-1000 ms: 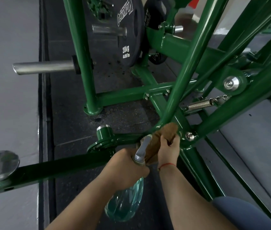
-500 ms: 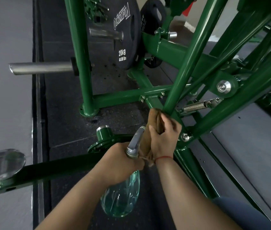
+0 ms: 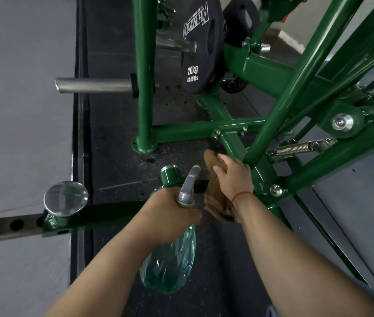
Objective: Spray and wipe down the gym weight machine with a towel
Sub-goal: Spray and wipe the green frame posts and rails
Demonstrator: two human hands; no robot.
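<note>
A clear green spray bottle (image 3: 170, 266) is held by the neck in the left hand (image 3: 167, 216), the grip closed round it, with only the grey nozzle shown above the fist. A brown towel (image 3: 214, 200) is held by the right hand (image 3: 233, 177) against the weight machine's low green frame tube (image 3: 235, 145). That grip is curled over the cloth, whose middle is hidden beneath the palm.

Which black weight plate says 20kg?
The large front plate, with white Olympia lettering. The smaller black plate behind it, to the upper right, shows no readable weight.
</note>
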